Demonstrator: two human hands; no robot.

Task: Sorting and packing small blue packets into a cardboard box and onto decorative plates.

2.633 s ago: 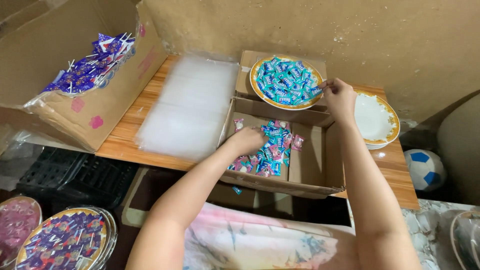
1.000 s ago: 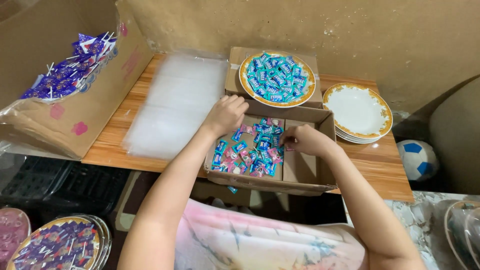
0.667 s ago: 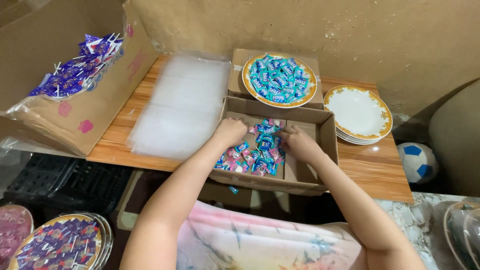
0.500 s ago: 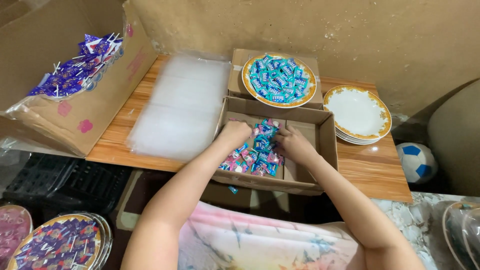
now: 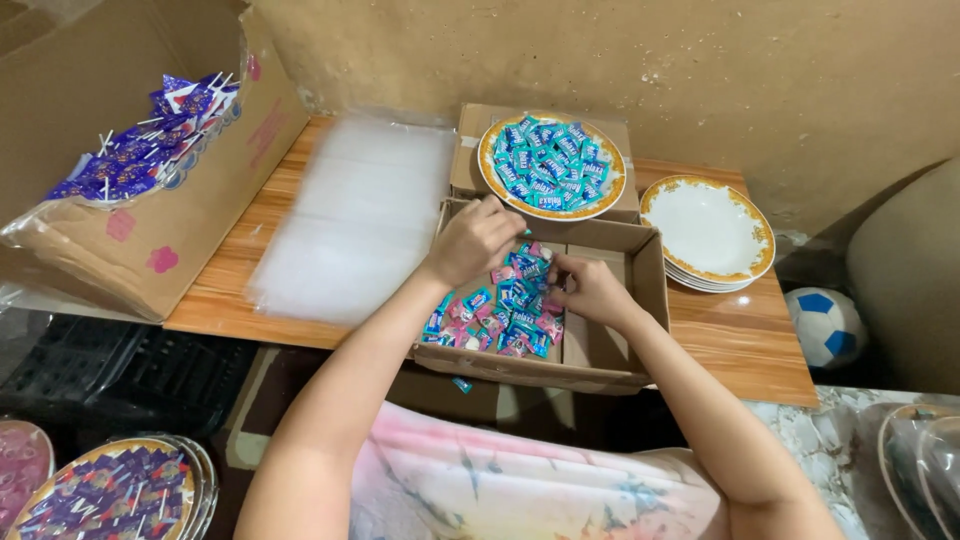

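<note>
At the centre of the frame, both hands dip into an open cardboard box on the wooden desk. The left hand and right hand curl their fingers around small blue and pink wrapped candies. A candy-filled plate sits just above.

Dim warm indoor light from above. Soft shadows under hands. Glare on plastic sheets left of the fingers, slightly blurred. Corners dark, mild wide-angle bend.
</note>
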